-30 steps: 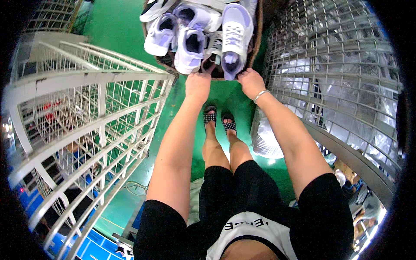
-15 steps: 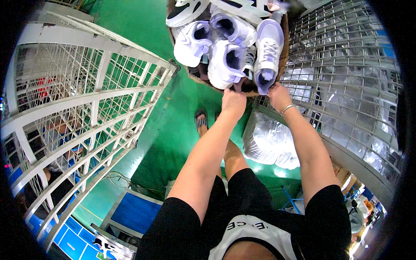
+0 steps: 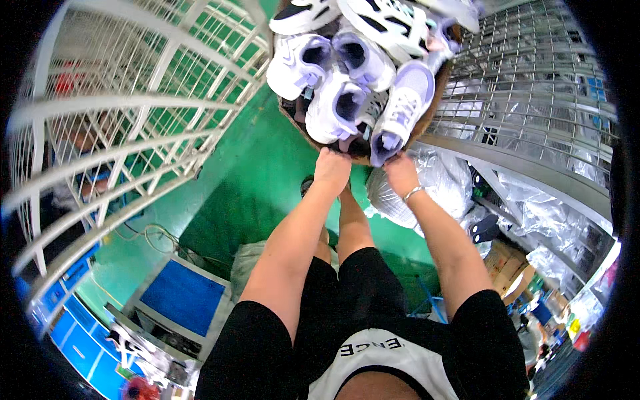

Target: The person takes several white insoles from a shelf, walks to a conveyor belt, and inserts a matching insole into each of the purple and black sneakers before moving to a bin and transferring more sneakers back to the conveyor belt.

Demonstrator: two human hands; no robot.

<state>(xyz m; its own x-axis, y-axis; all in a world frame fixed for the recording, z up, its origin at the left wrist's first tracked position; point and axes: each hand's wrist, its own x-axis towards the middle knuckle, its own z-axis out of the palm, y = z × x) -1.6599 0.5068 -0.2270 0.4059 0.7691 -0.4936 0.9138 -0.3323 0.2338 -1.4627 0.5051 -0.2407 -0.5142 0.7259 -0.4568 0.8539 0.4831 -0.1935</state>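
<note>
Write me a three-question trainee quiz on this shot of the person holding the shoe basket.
1. True or false: both hands grip the near rim of the brown basket.
2. Multiple choice: the floor under the person is A) green, B) red, C) bare wood.
3. Fill in: the wrist of the right hand wears a thin ____.

Key:
1. True. The left hand and the right hand both hold the rim, below the white and lilac sneakers.
2. A.
3. Bracelet.
</note>
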